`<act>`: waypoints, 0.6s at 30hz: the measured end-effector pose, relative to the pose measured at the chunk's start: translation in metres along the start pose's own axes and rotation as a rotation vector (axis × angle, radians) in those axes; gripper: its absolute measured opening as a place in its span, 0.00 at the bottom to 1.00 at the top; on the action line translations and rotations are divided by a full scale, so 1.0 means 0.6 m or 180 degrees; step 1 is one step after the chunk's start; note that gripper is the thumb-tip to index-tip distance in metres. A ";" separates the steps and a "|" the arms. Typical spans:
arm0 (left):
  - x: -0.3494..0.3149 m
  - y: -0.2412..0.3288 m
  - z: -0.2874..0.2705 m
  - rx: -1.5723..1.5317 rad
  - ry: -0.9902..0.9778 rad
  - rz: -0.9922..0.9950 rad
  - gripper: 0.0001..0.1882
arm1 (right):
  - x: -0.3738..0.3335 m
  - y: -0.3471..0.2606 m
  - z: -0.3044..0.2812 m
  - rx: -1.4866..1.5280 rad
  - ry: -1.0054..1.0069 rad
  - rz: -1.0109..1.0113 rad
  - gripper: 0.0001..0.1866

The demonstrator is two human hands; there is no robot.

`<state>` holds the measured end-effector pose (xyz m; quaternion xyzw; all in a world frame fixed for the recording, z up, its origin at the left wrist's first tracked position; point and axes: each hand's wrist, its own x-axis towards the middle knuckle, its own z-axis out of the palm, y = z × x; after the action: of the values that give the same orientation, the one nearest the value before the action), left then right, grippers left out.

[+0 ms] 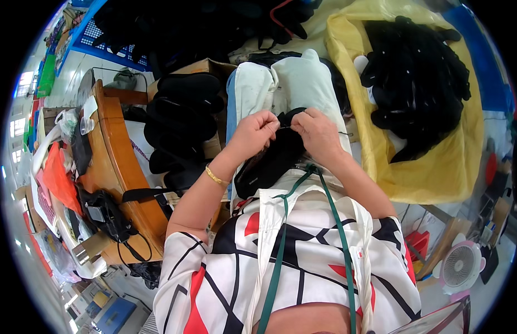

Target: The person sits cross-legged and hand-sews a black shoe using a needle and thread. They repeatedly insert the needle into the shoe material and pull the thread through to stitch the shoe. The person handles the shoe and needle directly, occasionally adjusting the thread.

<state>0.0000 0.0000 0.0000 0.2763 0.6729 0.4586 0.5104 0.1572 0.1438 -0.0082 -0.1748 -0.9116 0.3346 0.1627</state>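
A soft black fabric piece, shaped like a shoe upper [268, 166], lies across my lap with a small pale mark on its side. My left hand [253, 134] pinches its far edge between thumb and fingertips. Close beside it, my right hand [319, 133] is closed on the same edge, fingers bent inward. A small black fold rises between the two hands. Whether a needle or thread is in my fingertips is too small to tell. Beneath the piece, a white apron [311, 83] covers my legs.
To the left, several black shoe-like pieces [183, 122] are stacked by a wooden table [116, 150] with a black bag [105, 214]. On the right stands a yellow sack [436, 181] holding a black heap [417, 83]. A blue basket [111, 53] and more black pieces are ahead; a fan [461, 267] stands at lower right.
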 end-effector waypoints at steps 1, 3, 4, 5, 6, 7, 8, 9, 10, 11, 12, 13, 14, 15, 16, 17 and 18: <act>0.005 -0.005 0.002 -0.0201 0.0007 -0.0155 0.07 | -0.002 0.001 0.002 0.0134 0.0011 0.0004 0.02; 0.008 -0.010 0.006 -0.0431 -0.0026 -0.0307 0.07 | 0.000 -0.004 0.012 0.0422 0.0142 0.0044 0.01; 0.010 -0.011 0.007 -0.0457 -0.0066 -0.0305 0.07 | 0.004 -0.012 0.022 0.0577 0.0262 0.0082 0.01; 0.012 -0.013 0.007 -0.0482 -0.0105 -0.0304 0.08 | 0.007 -0.015 0.029 0.0735 0.0383 0.0120 0.02; 0.012 -0.016 0.007 -0.0544 -0.0080 -0.0307 0.08 | 0.007 -0.014 0.034 0.0802 0.0374 0.0042 0.02; 0.010 -0.017 0.006 -0.0568 -0.0106 -0.0324 0.08 | 0.008 -0.013 0.038 0.0870 0.0367 -0.0035 0.02; 0.008 -0.017 0.005 -0.0589 -0.0134 -0.0342 0.08 | 0.008 -0.012 0.040 0.0938 0.0363 -0.0110 0.02; 0.007 -0.018 0.004 -0.0619 -0.0164 -0.0353 0.08 | 0.007 -0.011 0.036 0.1595 0.0083 0.0490 0.03; 0.006 -0.019 0.004 -0.0764 -0.0147 -0.0334 0.08 | 0.004 -0.005 0.026 0.2240 -0.0199 0.1101 0.05; 0.007 -0.021 0.003 -0.0905 -0.0133 -0.0315 0.08 | 0.000 0.003 0.013 0.2876 -0.0484 0.1722 0.06; 0.005 -0.022 0.001 -0.1049 -0.0110 -0.0292 0.07 | -0.011 0.014 -0.004 0.3561 -0.0429 0.1834 0.10; 0.005 -0.026 -0.001 -0.1216 -0.0134 -0.0308 0.07 | -0.018 0.019 -0.015 0.4358 0.0204 0.2081 0.09; 0.004 -0.032 -0.005 -0.1381 -0.0160 -0.0324 0.07 | -0.033 0.050 -0.033 0.4982 0.0461 0.2235 0.08; 0.003 -0.036 -0.007 -0.1553 -0.0196 -0.0344 0.07 | -0.052 0.091 -0.056 0.5375 0.0725 0.2371 0.05; 0.001 -0.037 -0.008 -0.1610 -0.0221 -0.0351 0.07 | -0.070 0.137 -0.084 0.5925 0.0900 0.2273 0.03; -0.002 -0.038 -0.008 -0.1671 -0.0234 -0.0355 0.06 | -0.088 0.166 -0.110 0.6182 0.1487 0.2273 0.03; -0.002 -0.035 -0.008 -0.1720 -0.0282 -0.0355 0.06 | -0.119 0.225 -0.137 0.6106 0.1869 0.2244 0.01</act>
<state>-0.0022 -0.0120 -0.0182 0.1125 0.5174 0.5802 0.6189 0.2827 0.2556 -0.0514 -0.3016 -0.0894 0.8863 0.3399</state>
